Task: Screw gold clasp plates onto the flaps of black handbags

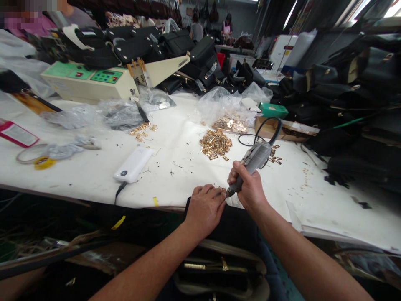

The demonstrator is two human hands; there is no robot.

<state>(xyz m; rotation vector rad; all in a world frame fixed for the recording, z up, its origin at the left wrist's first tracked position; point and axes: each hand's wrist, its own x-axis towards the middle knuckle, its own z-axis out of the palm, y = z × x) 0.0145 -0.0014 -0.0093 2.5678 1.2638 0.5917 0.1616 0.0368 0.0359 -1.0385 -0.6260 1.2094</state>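
My right hand (pixel 250 186) is wrapped round a grey electric screwdriver (pixel 257 156), tilted so its tip points down and left. A black cord loops from its top end. The tip meets a small gold metal fitting (pixel 223 190) at the table's edge. Close by, my left hand (pixel 205 209) presses down on the edge of a black bag (pixel 241 221), its fingertips beside the fitting. The bag hangs off the table towards me, its open mouth showing a light lining and a gold zip. My left fingers partly hide the bag's edge.
Gold fittings (pixel 216 144) lie heaped on the white table (pixel 175 188). A white power bank (pixel 133 164) with a cable lies left. Behind stand a cream machine (pixel 90 83), plastic bags (pixel 219 102), a green box (pixel 273 110) and piled black bags (pixel 338 88). People are farther back.
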